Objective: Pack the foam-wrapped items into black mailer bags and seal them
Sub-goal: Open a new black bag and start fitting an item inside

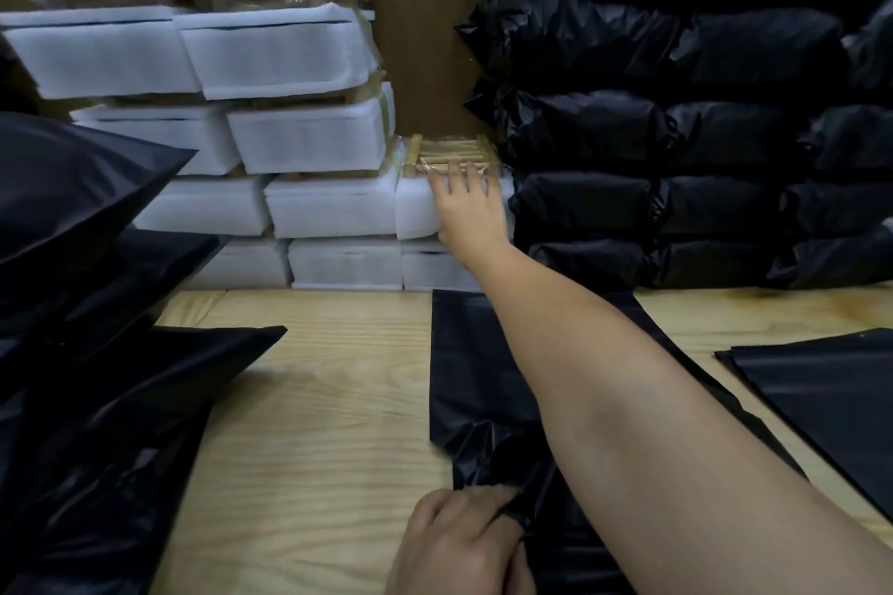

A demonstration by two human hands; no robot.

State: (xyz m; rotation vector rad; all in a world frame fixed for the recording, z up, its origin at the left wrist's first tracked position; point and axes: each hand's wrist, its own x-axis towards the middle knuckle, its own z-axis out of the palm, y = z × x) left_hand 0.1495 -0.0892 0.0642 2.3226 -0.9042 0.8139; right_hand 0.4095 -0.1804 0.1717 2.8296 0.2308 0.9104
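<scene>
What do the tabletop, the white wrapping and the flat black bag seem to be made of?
Tabletop: pale unfinished-looking wood, visible grain. White wrapping: soft matte foam sheet, rounded folded edges. Black mailer bag: thin plastic film, probably polyethylene, faint sheen, crumpled creases.

Of the person, two bare hands and one bare forearm show. The right hand (466, 203) appears a little toward 12 o'clock from the centre, small with distance, its fingers slightly blurred. The right forearm (628, 401) is bare along its whole visible length, smooth and broad, and widens toward 4 o'clock, where the frame edge cuts it. The left hand (459, 541) shows at 6 o'clock — knuckles and back only, the wrist cut off by the lower edge.
</scene>
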